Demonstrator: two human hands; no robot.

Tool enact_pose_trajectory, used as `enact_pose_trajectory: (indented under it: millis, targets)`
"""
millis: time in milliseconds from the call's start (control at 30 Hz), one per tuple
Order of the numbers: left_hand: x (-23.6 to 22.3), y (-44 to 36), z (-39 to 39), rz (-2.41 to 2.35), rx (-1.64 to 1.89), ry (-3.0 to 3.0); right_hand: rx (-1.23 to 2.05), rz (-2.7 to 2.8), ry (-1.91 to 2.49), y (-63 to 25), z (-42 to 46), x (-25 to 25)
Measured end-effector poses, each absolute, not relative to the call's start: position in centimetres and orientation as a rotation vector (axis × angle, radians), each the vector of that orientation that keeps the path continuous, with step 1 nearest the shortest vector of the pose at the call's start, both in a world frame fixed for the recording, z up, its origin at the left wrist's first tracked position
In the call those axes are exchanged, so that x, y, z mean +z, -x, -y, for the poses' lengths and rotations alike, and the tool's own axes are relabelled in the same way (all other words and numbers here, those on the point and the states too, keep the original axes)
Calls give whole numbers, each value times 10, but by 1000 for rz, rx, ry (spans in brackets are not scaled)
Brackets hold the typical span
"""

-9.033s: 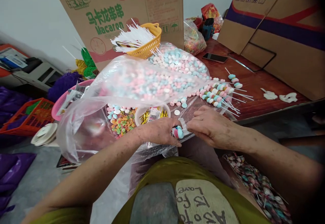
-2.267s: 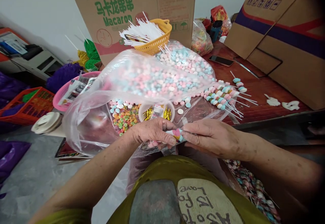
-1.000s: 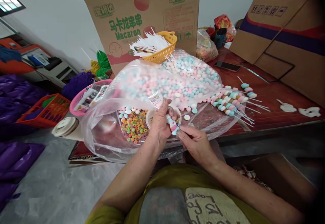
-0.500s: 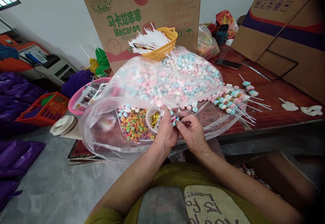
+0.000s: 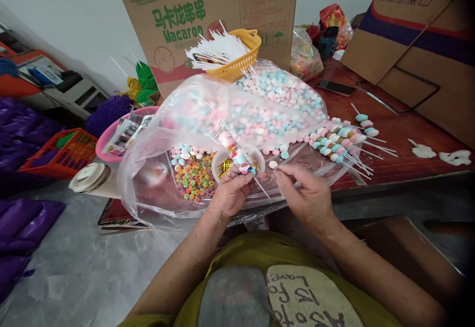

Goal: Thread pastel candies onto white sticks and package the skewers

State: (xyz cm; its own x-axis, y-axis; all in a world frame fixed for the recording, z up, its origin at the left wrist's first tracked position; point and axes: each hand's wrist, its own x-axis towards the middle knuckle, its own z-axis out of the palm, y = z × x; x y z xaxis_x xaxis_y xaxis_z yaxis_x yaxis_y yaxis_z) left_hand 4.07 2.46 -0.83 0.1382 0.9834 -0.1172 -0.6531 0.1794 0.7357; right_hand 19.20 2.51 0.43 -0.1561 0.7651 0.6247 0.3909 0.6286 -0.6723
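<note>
My left hand (image 5: 234, 191) is closed around the lower end of a candy skewer (image 5: 239, 156) in a clear printed wrapper. Pink, brown, white and blue pieces show through the film, and the white stick points down and right. My right hand (image 5: 306, 193) is apart from it on the right, thumb and forefinger together in a pinch; whether something small is between them is hidden. Beneath the skewer is a white bowl (image 5: 260, 155) with gold twist ties (image 5: 224, 166). Colourful cereal rings (image 5: 196, 176) lie left of the bowl.
A large plastic bag (image 5: 208, 109) of pastel marshmallows covers the table, with a yellow basket (image 5: 237, 65) of white sticks behind. Finished skewers (image 5: 336, 141) are piled right. A phone (image 5: 337, 87), cardboard boxes (image 5: 222, 0) and a pink basin (image 5: 106, 141) stand around.
My hands have separated: the right moved right, off the wrapper's lower end. My left hand lowered slightly, and the wrapped skewer now shows more fully.
</note>
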Motion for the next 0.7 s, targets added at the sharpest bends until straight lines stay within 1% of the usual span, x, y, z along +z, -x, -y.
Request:
enact_pose_trajectory:
  millis: [67,167,333,533,700]
  targets:
    - [-6,-38,-23,-671,1229,-628,348,1789,884,-195,-36,10]
    - [0,-36,-19,-647,1129,-632,307,1940,762,-193,-51,11]
    - [6,-34,-12,-649,1012,-599,255,2134,740,-187,-57,7]
    - [7,-40,-10,-753,1053,-519,288,2115,778,-185,-55,2]
    - [6,-54,-10,-841,1205,-520,310,2048,794,-180,-51,-2]
